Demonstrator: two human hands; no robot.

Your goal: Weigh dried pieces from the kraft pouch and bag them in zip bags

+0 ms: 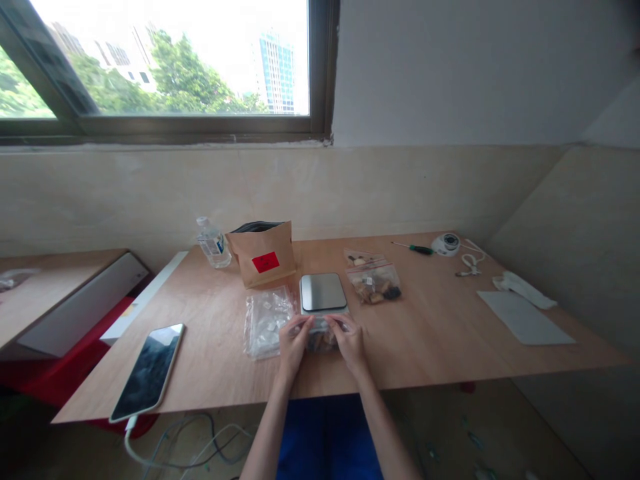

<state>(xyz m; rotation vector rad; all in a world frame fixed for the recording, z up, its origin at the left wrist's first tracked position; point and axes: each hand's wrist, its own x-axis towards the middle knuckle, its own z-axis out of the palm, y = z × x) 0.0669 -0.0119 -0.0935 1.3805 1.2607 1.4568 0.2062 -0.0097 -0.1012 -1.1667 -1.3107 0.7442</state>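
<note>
Between my two hands is a clear zip bag (321,341) with brown chunks inside, close to the table's front edge. My left hand (294,340) pinches the bag's top edge on the left, and my right hand (349,339) pinches it on the right. Just beyond the bag stands a small digital scale (323,292) with a bare silver plate; its front part is partly covered by the bag and my fingers. A stack of empty clear bags (267,327) lies to the left of my left hand.
Filled zip bags (374,283) lie right of the scale. A brown paper pouch (265,257) and a water bottle (214,245) stand behind. A phone (149,373) with a cable lies at left. Farther right are a screwdriver (420,250), a white camera (447,245) and a white sheet (525,318).
</note>
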